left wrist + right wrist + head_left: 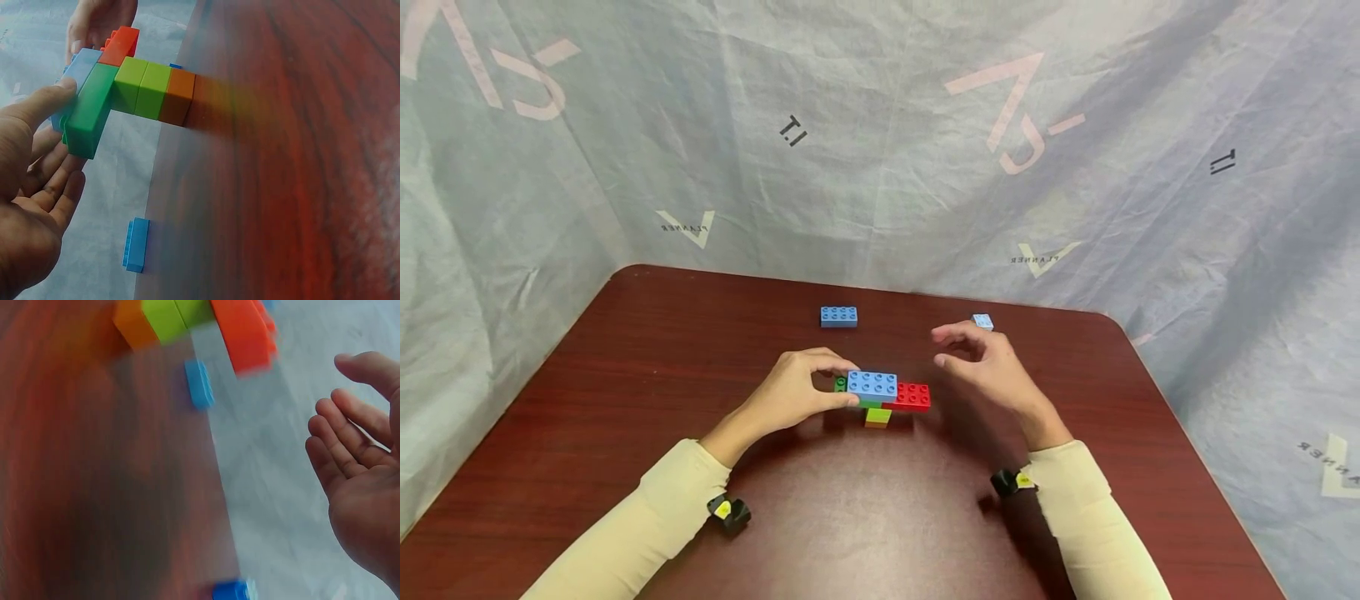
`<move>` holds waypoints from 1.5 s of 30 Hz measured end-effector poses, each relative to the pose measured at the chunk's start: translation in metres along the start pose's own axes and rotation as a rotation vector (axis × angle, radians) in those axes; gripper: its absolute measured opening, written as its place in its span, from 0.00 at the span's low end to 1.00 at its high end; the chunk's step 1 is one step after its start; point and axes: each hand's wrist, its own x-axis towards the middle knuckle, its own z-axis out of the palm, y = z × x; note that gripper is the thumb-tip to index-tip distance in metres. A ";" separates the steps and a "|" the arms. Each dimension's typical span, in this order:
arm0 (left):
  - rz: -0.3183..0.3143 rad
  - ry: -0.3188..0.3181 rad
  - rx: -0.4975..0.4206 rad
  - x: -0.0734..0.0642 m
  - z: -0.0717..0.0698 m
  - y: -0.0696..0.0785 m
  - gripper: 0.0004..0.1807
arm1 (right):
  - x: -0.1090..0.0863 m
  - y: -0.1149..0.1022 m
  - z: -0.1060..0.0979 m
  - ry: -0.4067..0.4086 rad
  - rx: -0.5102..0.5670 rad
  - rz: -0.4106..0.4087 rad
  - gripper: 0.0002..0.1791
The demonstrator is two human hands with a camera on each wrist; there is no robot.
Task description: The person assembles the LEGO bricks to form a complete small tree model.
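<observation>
A toy-brick structure stands upright at the middle of the table. Its base is an orange brick, with lime green bricks stacked over it. A green brick and a red brick lie side by side above those, and a blue brick spans both on top. My left hand pinches the blue brick's left end between thumb and fingers. To the right of the structure, my right hand hovers apart from it, fingers loosely bent and holding nothing.
A loose blue brick lies near the table's back edge, beyond the structure. Partly behind my right hand sits a smaller blue brick. Grey printed cloth hangs round the brown table.
</observation>
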 end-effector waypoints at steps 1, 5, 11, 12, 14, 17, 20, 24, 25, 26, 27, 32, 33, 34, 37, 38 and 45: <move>0.001 0.000 0.001 0.000 0.000 0.000 0.21 | 0.000 0.004 -0.006 0.014 -0.006 0.013 0.19; 0.002 0.002 0.003 0.000 0.000 -0.001 0.21 | -0.002 0.022 -0.030 0.066 -0.054 0.085 0.19; 0.009 -0.001 0.009 -0.001 0.001 -0.001 0.22 | -0.010 0.057 -0.058 0.109 -0.075 0.214 0.23; 0.010 -0.001 0.010 0.000 0.001 -0.001 0.22 | -0.012 0.062 -0.062 0.112 -0.072 0.233 0.24; 0.011 -0.001 0.008 0.000 0.000 -0.001 0.22 | -0.015 0.073 -0.068 0.122 -0.054 0.260 0.25; 0.008 -0.003 0.004 0.000 0.000 -0.001 0.22 | -0.017 0.087 -0.074 0.137 -0.044 0.282 0.25; 0.008 -0.004 0.001 0.000 0.000 -0.001 0.21 | -0.017 0.100 -0.075 0.139 -0.045 0.299 0.26; 0.009 -0.007 -0.003 0.000 0.000 -0.002 0.21 | -0.017 0.113 -0.074 0.124 -0.021 0.333 0.27; 0.007 -0.008 -0.003 0.000 0.000 -0.002 0.21 | -0.017 0.115 -0.074 0.120 -0.019 0.343 0.28; 0.006 -0.008 -0.004 0.000 0.000 -0.002 0.21 | -0.017 0.116 -0.074 0.114 -0.020 0.355 0.28; 0.004 -0.008 -0.003 0.000 0.000 -0.001 0.21 | -0.017 0.117 -0.074 0.107 -0.022 0.364 0.28; -0.005 -0.010 0.006 0.001 0.000 -0.001 0.21 | -0.013 0.120 -0.075 0.076 -0.080 0.388 0.27; -0.007 -0.011 0.006 0.001 0.000 -0.001 0.22 | -0.012 0.121 -0.075 0.070 -0.097 0.388 0.27; -0.007 -0.013 0.006 0.001 0.000 -0.001 0.22 | -0.011 0.121 -0.075 0.067 -0.114 0.388 0.26; -0.005 -0.016 0.002 0.001 0.000 -0.002 0.22 | -0.009 0.122 -0.073 0.060 -0.155 0.392 0.25; -0.005 -0.017 0.001 0.001 -0.001 -0.002 0.22 | -0.009 0.122 -0.073 0.058 -0.168 0.392 0.25; 0.015 -0.015 0.001 0.001 -0.001 -0.003 0.22 | -0.008 0.120 -0.070 0.072 -0.158 0.397 0.24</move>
